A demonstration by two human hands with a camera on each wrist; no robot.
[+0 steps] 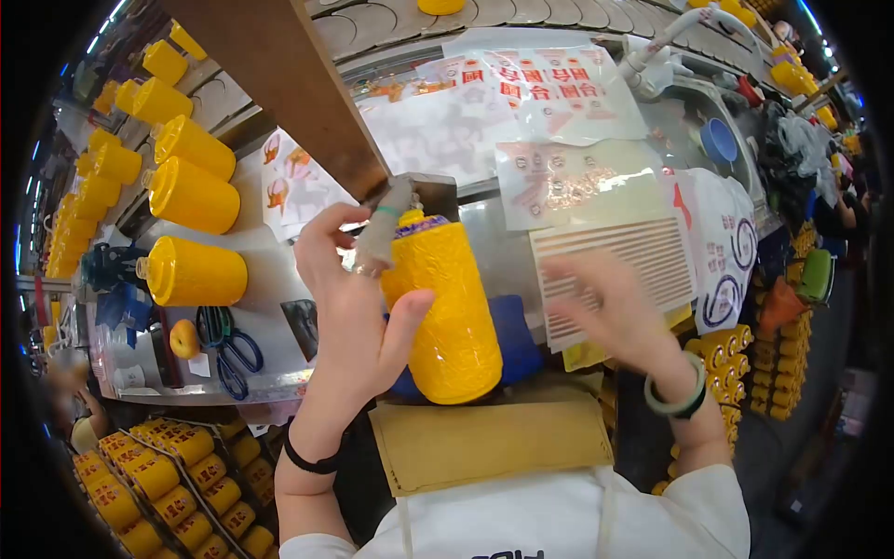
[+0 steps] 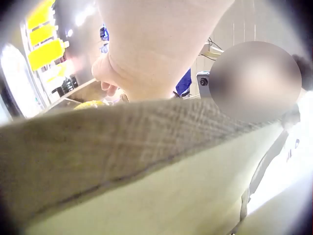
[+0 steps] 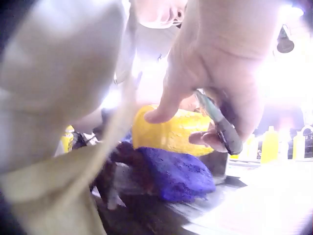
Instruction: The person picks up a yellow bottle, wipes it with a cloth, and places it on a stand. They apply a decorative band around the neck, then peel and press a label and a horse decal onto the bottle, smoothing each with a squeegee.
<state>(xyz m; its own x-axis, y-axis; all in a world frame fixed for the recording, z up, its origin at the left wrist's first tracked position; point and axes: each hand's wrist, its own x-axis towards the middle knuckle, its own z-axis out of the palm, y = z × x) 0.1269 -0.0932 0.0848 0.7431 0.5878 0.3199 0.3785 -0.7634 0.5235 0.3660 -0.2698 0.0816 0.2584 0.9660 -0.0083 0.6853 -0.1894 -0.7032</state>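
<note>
The yellow bottle [image 1: 447, 317] is at the front edge of the bench [image 1: 265, 265], near its middle. It is almost upright, with its top pointing to the far side. I see the left hand [image 1: 349, 317] gripping it from the left. The thumb presses on the front of the bottle and the fingers curl round behind it. One finger [image 1: 382, 233] is wrapped in grey tape and lies near the bottle's top. In the right wrist view the thumb lies on the yellow side. Just under the bottle is a blue pad [image 3: 178, 174], but I cannot tell if they touch.

The right hand [image 1: 610, 303] is to the right of the bottle and apart from it. It is blurred, with fingers spread wide, and it holds nothing. It hovers over a striped sheet [image 1: 643, 247] at the front right part of the bench.

Near the left edge, more yellow bottles [image 1: 196, 270] lie on their sides, with scissors [image 1: 228, 349] in front of them. A tan apron [image 1: 484, 443] is below the front edge.
</note>
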